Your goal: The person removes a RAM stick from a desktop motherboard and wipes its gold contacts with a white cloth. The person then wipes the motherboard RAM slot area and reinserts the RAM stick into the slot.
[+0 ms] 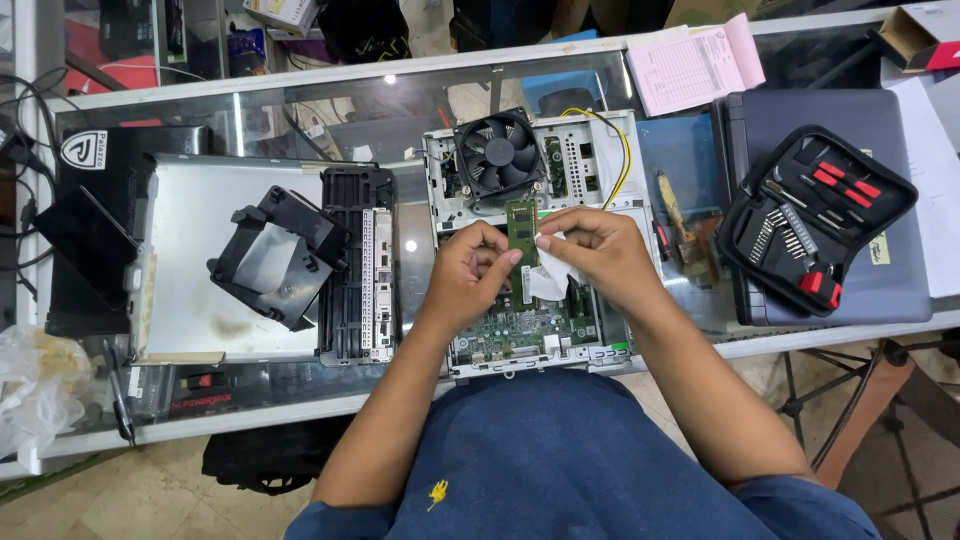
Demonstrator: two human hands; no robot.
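Left hand (468,268) pinches the green memory stick (521,236) upright above the open computer case (530,330) while the right hand (597,250) presses a white wipe (553,280) against it, probably so both faces stay reachable.

Two hands up: left hand (470,272), right hand (590,250). One memory stick (521,232) between them, one tissue (550,280) below, one fan (498,153) above.

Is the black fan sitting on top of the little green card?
No, the black fan sits in the open computer case, while both hands hold the green card above it.
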